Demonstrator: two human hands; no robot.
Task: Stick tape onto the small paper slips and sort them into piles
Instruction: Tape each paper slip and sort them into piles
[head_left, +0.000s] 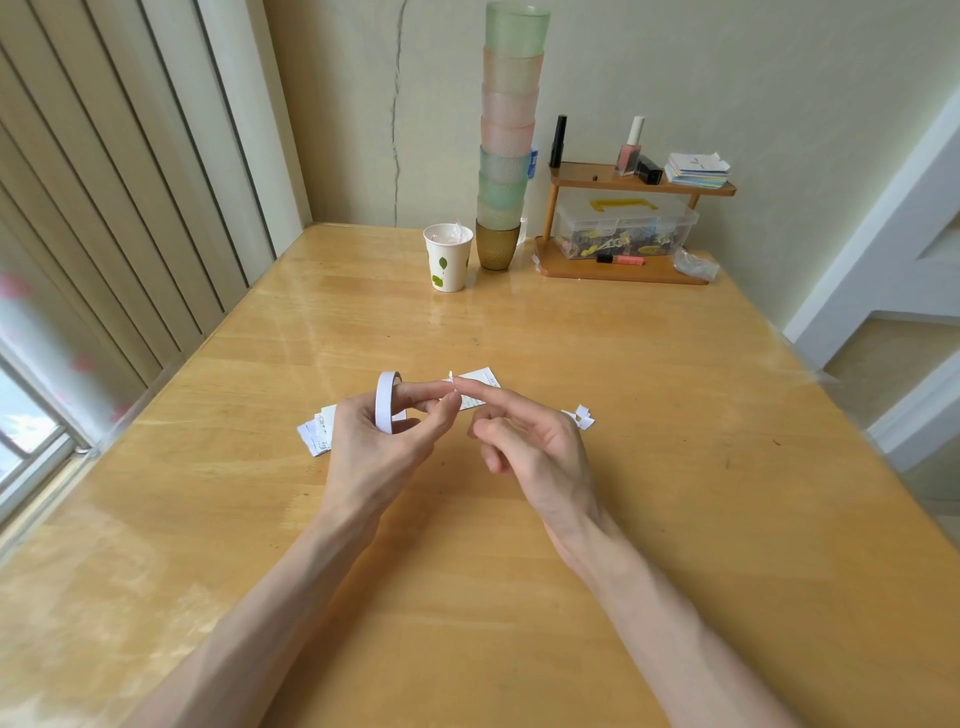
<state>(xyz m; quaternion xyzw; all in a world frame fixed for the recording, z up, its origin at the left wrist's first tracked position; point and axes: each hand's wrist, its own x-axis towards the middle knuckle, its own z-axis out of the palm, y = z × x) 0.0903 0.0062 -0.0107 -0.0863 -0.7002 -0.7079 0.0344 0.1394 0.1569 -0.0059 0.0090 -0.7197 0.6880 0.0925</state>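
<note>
Brightness: bright, soft daylight all over, nothing dim.
Source: it's pouring in from the window at lower left, and the pane is washed almost white.
Glare: a pale sheen runs down the counter on its left side, with a glossy streak up by the paper cup.
Shadows: faint and soft-edged, just a light smudge under the left hand and the right hand.
Whites: the tape roll in the left hand reads clean, its edges intact.
Focus: crisp in the middle; the near forearms and the window corner go soft.
Distortion: there's wide-angle bend, the blinds splay outward and the counter's edges fan toward the corners.
</note>
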